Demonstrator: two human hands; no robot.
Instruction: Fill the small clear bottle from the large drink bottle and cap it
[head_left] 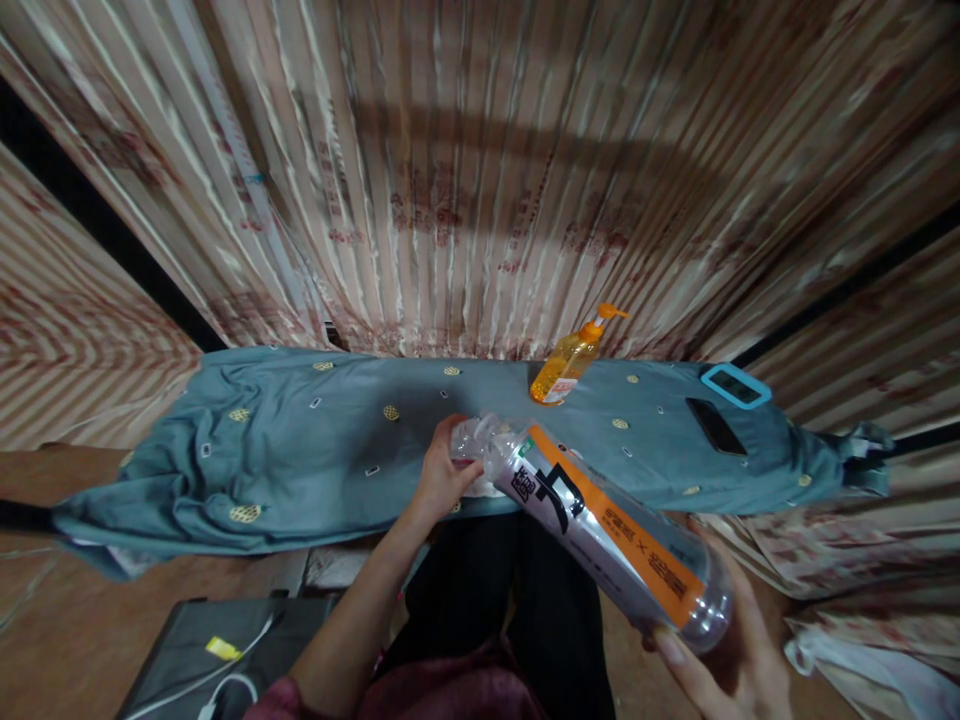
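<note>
A person, seen from above, held a large clear plastic bottle [600, 520] tilted across the lap, its neck pointing away toward a table draped in a blue-grey patterned cloth [315, 450]; the left hand [442, 478] was curled around the neck end, fingers wrapped at the cap; the right hand [724, 655] cupped the base from beneath, fingers spread along it. The bottle bore a silver and orange label and looked empty, though that was hard to judge. On the cloth behind stood an orange pump bottle [568, 362]; to the right lay a dark phone [715, 426] and a blue-rimmed device [736, 385]. The bottle's smooth base might have slipped from the open right palm if the left hand had twisted hard; it would have dropped to the floor. The cap was hidden by the left fingers; the right hand was cut off by the frame edge; the label print was unreadable.
</note>
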